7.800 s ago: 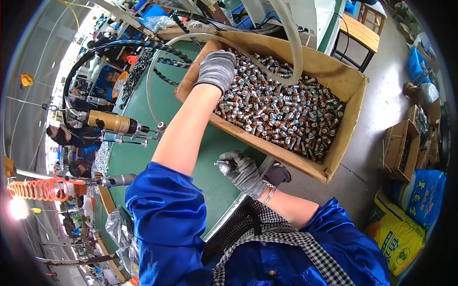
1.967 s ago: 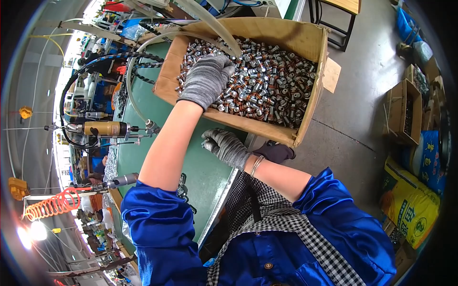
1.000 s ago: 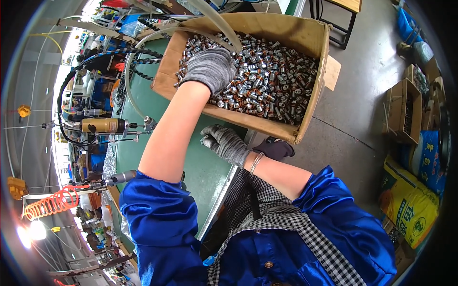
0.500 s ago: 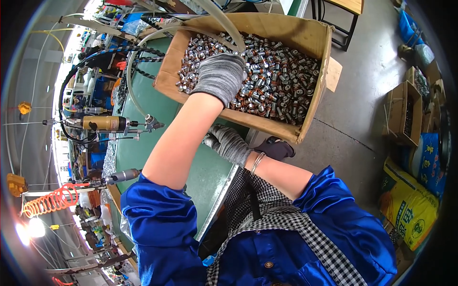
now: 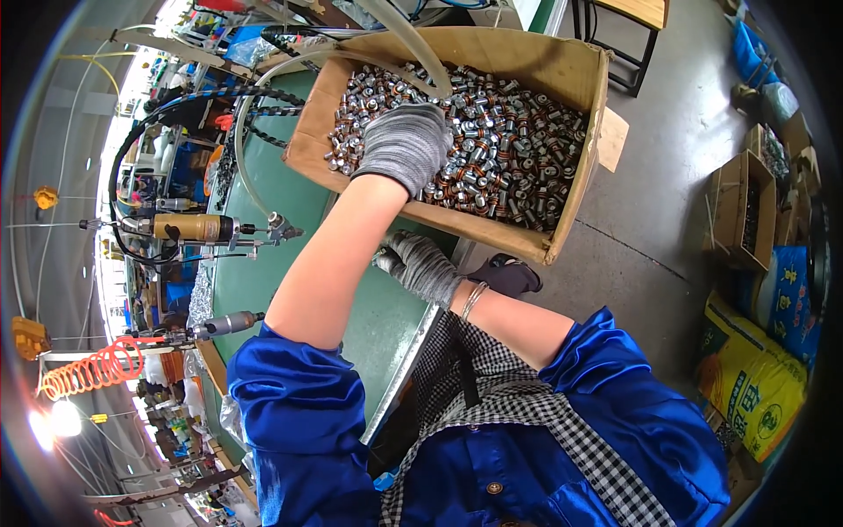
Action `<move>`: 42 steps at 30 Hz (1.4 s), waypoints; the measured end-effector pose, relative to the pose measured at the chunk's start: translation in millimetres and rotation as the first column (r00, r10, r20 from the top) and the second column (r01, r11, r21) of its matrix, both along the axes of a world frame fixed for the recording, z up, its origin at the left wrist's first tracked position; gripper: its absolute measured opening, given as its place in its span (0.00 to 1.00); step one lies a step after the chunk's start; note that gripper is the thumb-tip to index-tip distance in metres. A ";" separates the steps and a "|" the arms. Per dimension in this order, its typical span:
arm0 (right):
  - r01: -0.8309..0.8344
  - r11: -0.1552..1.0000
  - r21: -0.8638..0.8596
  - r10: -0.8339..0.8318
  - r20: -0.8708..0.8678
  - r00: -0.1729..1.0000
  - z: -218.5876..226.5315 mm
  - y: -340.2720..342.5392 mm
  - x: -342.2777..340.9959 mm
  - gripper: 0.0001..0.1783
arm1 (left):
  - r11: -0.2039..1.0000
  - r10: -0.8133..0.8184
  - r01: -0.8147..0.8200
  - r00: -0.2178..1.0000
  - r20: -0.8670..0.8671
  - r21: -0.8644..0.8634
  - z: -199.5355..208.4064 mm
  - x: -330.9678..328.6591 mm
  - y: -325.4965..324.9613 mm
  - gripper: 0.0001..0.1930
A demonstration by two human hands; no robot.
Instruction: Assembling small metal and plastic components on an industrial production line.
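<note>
My left hand (image 5: 407,145), in a grey striped knit glove, reaches into a cardboard box (image 5: 492,230) full of small metal fittings with orange-brown rings (image 5: 492,140). Its fingers are hidden beneath the back of the hand, against the fittings. A clear hose (image 5: 420,51) bends down just beyond its knuckles. My right hand (image 5: 423,266), gloved alike, is curled closed low over the green tabletop (image 5: 373,329), by the table's near edge. Something small and dark shows at its fingertips, too little to name.
Left of my left forearm hang a gold-coloured air tool (image 5: 193,227) and a grey one (image 5: 230,324), with an orange coiled hose (image 5: 97,373). The clear hose leads to a metal fitting (image 5: 283,230). Cartons (image 5: 742,206) and a yellow sack (image 5: 755,378) stand on the floor at right.
My left hand has dropped slightly nearer to me within the box, away from the hose bend. My right hand has stayed almost still.
</note>
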State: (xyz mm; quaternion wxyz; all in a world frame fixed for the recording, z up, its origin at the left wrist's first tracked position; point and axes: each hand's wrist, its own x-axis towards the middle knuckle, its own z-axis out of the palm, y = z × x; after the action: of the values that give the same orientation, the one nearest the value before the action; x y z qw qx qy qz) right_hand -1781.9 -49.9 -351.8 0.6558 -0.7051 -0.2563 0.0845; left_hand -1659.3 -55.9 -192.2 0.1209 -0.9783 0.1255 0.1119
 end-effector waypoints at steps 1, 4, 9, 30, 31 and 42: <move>-0.007 1.000 0.000 0.007 -0.011 1.000 0.3 -0.2 -2.0 0.14 | 0.999 0.022 -0.022 1.000 -0.006 -0.030 1.3 -1.9 2.7 0.16; 0.024 0.999 0.045 -0.025 0.021 0.999 -1.3 -1.3 -4.7 0.14 | 0.977 0.039 -0.041 0.999 -0.010 -0.209 5.2 -4.0 19.5 0.17; 0.038 0.996 0.086 -0.039 0.014 0.999 -5.3 -3.5 -4.9 0.14 | 0.409 0.260 -0.436 0.898 -0.355 -0.802 39.1 -41.7 39.6 0.20; -0.256 0.781 0.569 0.492 -0.309 0.814 21.0 -35.0 -6.1 0.17 | -0.921 0.010 -0.324 0.540 -0.841 -0.219 -128.9 -222.8 149.8 0.08; -0.287 0.776 0.561 0.534 -0.343 0.773 25.9 -35.2 -7.2 0.17 | -0.917 0.012 -0.323 0.564 -0.825 -0.234 -125.9 -217.4 150.6 0.08; -0.368 0.828 0.423 0.554 -0.514 0.655 43.2 -52.0 -22.9 0.19 | -0.818 0.025 -0.465 0.559 -0.829 -0.338 -105.3 -228.8 136.6 0.09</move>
State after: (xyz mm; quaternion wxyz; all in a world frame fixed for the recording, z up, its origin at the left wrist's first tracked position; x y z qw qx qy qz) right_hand -1804.8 -101.9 -308.6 0.7516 -0.4467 -0.2087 0.4381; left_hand -1888.1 80.7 -297.5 -0.8559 -0.4094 -0.2972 0.1078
